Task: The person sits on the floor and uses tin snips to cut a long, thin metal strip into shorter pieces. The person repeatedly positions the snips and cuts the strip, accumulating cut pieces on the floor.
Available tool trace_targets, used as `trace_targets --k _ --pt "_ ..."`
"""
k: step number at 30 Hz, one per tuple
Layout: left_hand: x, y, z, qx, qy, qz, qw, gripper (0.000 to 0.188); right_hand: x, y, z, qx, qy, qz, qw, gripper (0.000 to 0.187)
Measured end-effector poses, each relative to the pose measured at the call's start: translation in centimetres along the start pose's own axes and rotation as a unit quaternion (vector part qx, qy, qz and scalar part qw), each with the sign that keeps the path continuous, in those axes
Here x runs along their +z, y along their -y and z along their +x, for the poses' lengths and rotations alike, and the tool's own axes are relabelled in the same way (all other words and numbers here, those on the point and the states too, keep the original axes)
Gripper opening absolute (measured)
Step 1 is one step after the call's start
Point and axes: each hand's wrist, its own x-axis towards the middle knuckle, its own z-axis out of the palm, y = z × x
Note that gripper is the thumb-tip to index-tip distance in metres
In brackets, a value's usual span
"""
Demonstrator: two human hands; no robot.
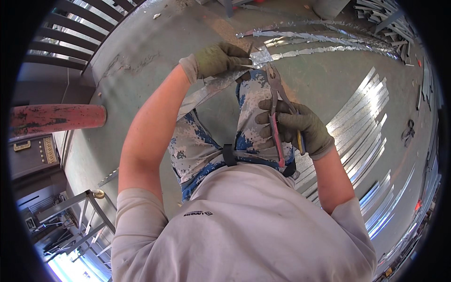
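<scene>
Grey concrete floor point(141, 51) under me, scuffed and patchy near the upper left. On it to my right: a fan of flat shiny metal strips point(361, 127) lying side by side, running out toward the lower right. Ahead of me: several twisted metal strips point(319, 42) laid roughly parallel across the floor. Farther right, a dark pair of shears point(408, 131) lies alone on bare concrete. At upper right, a heap of short metal offcuts point(385, 16).

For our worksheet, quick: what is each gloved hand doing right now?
Left hand: closed on the shiny sheet-metal strip.
Right hand: closed around the red-handled metal pliers.
</scene>
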Motion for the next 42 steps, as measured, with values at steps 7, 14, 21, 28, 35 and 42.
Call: trace_targets --k 7,14,21,28,35,42 --pt "0.2 0.4 -0.3 0.032 -0.009 -0.03 0.999 0.038 -2.0 -0.9 0.8 0.011 0.101 0.12 0.988 0.07" --pt "0.2 0.7 -0.5 0.036 -0.025 -0.006 0.999 0.04 -2.2 -2.0 1.9 0.015 0.099 0.142 0.985 0.07" --pt "0.2 -0.2 -1.3 0.068 0.044 -0.093 0.992 0.037 -0.7 -2.7 1.6 -0.015 0.006 0.077 0.997 0.068" --pt "0.8 -0.9 -1.0 0.035 0.043 -0.061 0.997 0.032 1.0 -1.2 0.8 -0.026 -0.099 -0.098 0.99 0.055" --pt "1.2 -0.4 -0.4 0.058 0.041 -0.075 0.995 0.03 1.1 -1.0 0.6 -0.027 -0.122 -0.136 0.983 0.043" --pt "1.8 -0.6 0.6 0.004 0.035 -0.099 0.994 0.03 -0.2 0.0 0.6 0.002 -0.106 -0.148 0.983 0.047"
